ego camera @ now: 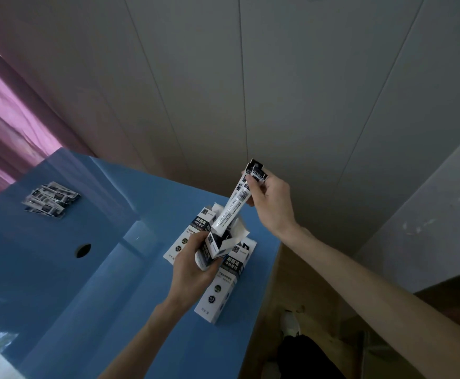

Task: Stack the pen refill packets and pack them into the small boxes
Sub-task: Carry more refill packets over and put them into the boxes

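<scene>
Pinching the top of one bundle of refill packets (231, 207), the right hand (270, 203) holds it tilted with its lower end inside the open box (214, 248); the left hand (193, 266) grips that box, flaps up, above the blue table (59, 269); two closed boxes (218, 285) lie beneath, white with dark labels; one loose pile of packets (50, 199) sits well apart at far left.

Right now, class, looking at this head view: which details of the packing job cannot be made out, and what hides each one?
- Inside of the open small box: hidden by its flaps and the left hand.
- Lower end of the refill packets held by the right hand: sunk inside the box.
- Count of loose packets far left on the blue table: overlapping, too small.
</scene>
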The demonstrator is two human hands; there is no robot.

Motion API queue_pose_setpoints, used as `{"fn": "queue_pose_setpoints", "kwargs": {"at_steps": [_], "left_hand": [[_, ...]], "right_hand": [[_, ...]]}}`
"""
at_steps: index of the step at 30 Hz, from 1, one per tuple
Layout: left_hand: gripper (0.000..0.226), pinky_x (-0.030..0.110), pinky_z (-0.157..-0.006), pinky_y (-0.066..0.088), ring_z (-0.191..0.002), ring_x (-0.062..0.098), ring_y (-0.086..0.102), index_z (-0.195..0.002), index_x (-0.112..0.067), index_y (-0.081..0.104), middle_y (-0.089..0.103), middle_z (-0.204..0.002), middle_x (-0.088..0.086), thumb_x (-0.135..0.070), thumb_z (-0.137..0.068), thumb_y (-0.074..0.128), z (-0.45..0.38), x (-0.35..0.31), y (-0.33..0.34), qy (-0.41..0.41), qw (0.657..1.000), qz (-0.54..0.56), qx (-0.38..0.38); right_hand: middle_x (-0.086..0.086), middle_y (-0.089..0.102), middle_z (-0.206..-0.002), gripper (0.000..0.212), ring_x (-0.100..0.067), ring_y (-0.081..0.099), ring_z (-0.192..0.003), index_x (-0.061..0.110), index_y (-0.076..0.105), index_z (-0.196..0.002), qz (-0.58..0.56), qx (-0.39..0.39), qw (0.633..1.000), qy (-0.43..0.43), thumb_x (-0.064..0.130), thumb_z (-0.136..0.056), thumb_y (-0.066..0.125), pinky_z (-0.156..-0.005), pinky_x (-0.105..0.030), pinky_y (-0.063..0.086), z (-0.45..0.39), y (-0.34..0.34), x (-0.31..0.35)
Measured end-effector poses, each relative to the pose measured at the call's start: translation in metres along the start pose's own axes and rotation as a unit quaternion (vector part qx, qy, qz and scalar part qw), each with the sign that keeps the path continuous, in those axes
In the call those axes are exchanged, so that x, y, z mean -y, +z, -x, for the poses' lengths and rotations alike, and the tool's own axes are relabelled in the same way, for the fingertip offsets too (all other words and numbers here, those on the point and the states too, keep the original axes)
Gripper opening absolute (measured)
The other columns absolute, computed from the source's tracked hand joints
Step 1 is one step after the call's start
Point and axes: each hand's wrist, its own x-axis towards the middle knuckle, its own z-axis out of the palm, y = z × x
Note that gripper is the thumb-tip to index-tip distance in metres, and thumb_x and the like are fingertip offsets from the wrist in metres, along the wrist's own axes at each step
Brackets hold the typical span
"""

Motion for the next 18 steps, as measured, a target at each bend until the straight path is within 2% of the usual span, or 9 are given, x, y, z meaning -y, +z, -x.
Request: {"fn": "queue_pose_setpoints", "kwargs": {"at_steps": [2, 4, 6, 10, 14, 16, 18], "left_hand": [[0.051, 0.04, -0.095, 0.055, -0.115, 0.009, 0.063, -0.127, -0.029, 0.06, 0.065, -0.122, -0.021, -0.015, -0.083, 0.082, 0.0, -0.001, 0.0, 0.002, 1.0, 0.005, 0.001], [0.053, 0.039, -0.097, 0.054, -0.116, 0.009, 0.063, -0.126, -0.029, 0.061, 0.065, -0.121, -0.021, -0.01, -0.082, 0.082, 0.0, -0.002, 0.0, -0.005, 1.0, 0.018, 0.0], [0.054, 0.039, -0.099, 0.054, -0.116, 0.009, 0.063, -0.124, -0.03, 0.061, 0.066, -0.12, -0.021, -0.007, -0.081, 0.081, 0.0, -0.003, 0.0, -0.019, 0.999, 0.032, -0.004], [0.052, 0.038, -0.097, 0.055, -0.114, 0.009, 0.064, -0.121, -0.027, 0.061, 0.066, -0.116, -0.022, -0.004, -0.079, 0.081, 0.0, -0.003, -0.002, -0.029, 0.999, 0.04, -0.009], [0.053, 0.036, -0.103, 0.053, -0.119, 0.009, 0.063, -0.125, -0.021, 0.062, 0.066, -0.121, -0.02, -0.001, -0.08, 0.08, 0.0, -0.003, -0.002, -0.024, 0.998, 0.058, 0.016], [0.054, 0.035, -0.105, 0.052, -0.12, 0.009, 0.063, -0.126, -0.021, 0.062, 0.067, -0.122, -0.019, 0.0, -0.08, 0.08, -0.001, -0.005, -0.002, -0.027, 0.997, 0.068, 0.028], [0.054, 0.037, -0.105, 0.052, -0.12, 0.012, 0.064, -0.125, -0.022, 0.062, 0.068, -0.122, -0.016, 0.001, -0.08, 0.081, -0.002, -0.005, -0.003, -0.036, 0.996, 0.078, 0.037]], "right_hand": [[-0.01, 0.066, -0.069, 0.019, -0.029, 0.063, -0.057, 0.019, 0.068, -0.108, 0.02, -0.006, 1.0, -0.015, 0.027, -0.108, 0.051, -0.054, -0.053, 0.054, 0.001, 0.0, 0.002], [-0.004, 0.062, -0.063, 0.021, -0.016, 0.054, -0.047, 0.014, 0.068, -0.111, 0.033, -0.004, 0.999, -0.031, 0.026, -0.108, 0.05, -0.043, -0.037, 0.047, 0.007, 0.002, 0.003], [-0.001, 0.059, -0.062, 0.023, -0.014, 0.048, -0.044, 0.012, 0.068, -0.119, 0.043, 0.005, 0.997, -0.059, 0.024, -0.108, 0.051, -0.042, -0.024, 0.037, 0.016, 0.003, 0.005], [0.003, 0.06, -0.068, 0.025, -0.011, 0.056, -0.054, 0.009, 0.066, -0.125, 0.057, 0.03, 0.993, -0.103, 0.02, -0.107, 0.053, -0.049, -0.022, 0.045, 0.029, 0.0, 0.006], [0.018, 0.055, -0.073, 0.025, 0.001, 0.055, -0.059, 0.005, 0.066, -0.127, 0.103, -0.004, 0.985, -0.136, 0.014, -0.106, 0.055, -0.055, -0.009, 0.039, 0.025, -0.006, 0.002], [0.015, 0.062, -0.083, 0.027, 0.007, 0.056, -0.063, 0.002, 0.066, -0.128, 0.129, -0.006, 0.978, -0.163, 0.012, -0.105, 0.057, -0.062, -0.005, 0.042, 0.022, -0.007, -0.001], [0.002, 0.072, -0.097, 0.028, 0.009, 0.055, -0.074, 0.001, 0.065, -0.128, 0.168, 0.0, 0.962, -0.216, 0.011, -0.103, 0.06, -0.073, -0.003, 0.044, 0.02, -0.007, -0.005]]}}
